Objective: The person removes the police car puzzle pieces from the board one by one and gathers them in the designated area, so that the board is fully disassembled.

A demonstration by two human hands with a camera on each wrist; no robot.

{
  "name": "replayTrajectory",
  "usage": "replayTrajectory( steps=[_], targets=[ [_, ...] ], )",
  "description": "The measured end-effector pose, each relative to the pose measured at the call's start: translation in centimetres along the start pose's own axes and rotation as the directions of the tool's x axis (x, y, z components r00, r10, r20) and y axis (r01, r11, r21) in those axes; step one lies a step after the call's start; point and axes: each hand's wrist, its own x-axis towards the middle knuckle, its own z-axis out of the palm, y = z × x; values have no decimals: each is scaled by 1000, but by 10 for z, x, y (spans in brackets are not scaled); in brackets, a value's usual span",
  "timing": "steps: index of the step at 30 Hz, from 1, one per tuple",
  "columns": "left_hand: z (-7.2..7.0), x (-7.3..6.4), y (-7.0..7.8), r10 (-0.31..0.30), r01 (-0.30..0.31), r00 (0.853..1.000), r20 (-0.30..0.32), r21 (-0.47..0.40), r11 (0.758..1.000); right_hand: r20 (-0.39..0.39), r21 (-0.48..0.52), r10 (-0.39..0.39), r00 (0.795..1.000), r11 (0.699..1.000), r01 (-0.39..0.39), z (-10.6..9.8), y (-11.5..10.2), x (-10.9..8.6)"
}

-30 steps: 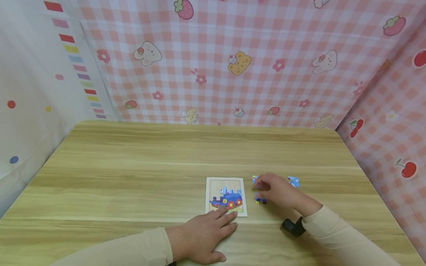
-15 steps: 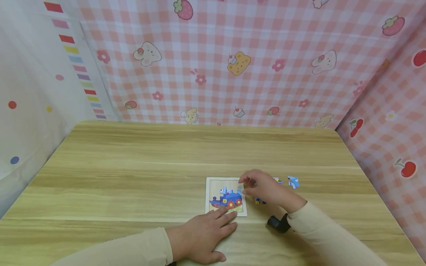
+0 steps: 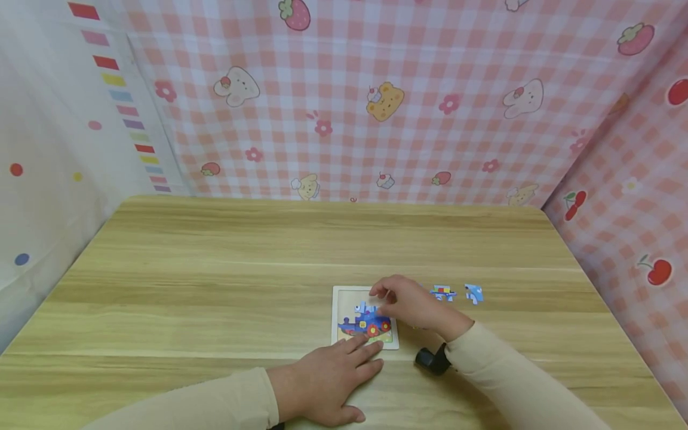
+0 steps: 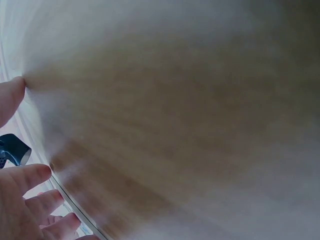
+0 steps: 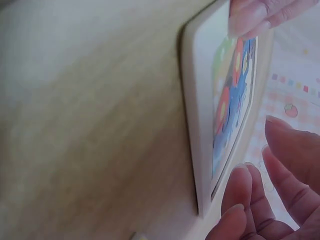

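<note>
My right hand (image 3: pixel 414 304) is over the upper right part of the jigsaw tray (image 3: pixel 335 313), in the lower middle of the frame. Its fingers and thumb are bent towards each other; in the right wrist view I see a gap among them, but I cannot tell whether a piece is pinched there. My left hand (image 3: pixel 328 385) lies palm down with its fingers spread, and the fingertips rest on the lower edge of this tray. Inside the tray there is a blue engine picture (image 3: pixel 371 325) with red wheels, and the upper part shows bare pale wood. To the right of my right hand, two loose puzzle pieces are lying apart: a multicoloured piece (image 3: pixel 443 291) and a light blue piece (image 3: pixel 475 293). A black device (image 3: pixel 432 360) is beside my right beige sleeve (image 3: pixel 505 364). All this is on the wood-grain table (image 3: pixel 215 257). Across the upper part of the frame hangs a pink checked curtain (image 3: pixel 322 89).
</note>
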Motion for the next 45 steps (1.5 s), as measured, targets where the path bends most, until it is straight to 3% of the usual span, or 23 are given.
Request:
replayTrajectory(
  steps=[11,24,33,45],
  targets=[
    [0,1,-1,9,-8,1000,3,-5,1000,38,-5,33,999,999,-33,7,-7,7],
    [2,0,-1,14,-14,1000,-11,2,1000,37,-88,83,996,993,-79,17,-18,14],
    [1,1,-1,11,-11,1000,-8,2,1000,41,-39,108,993,994,-106,17,-16,15],
    [2,1,0,4,-4,1000,-1,8,1000,34,28,85,996,996,-86,17,-15,15]
  ],
)
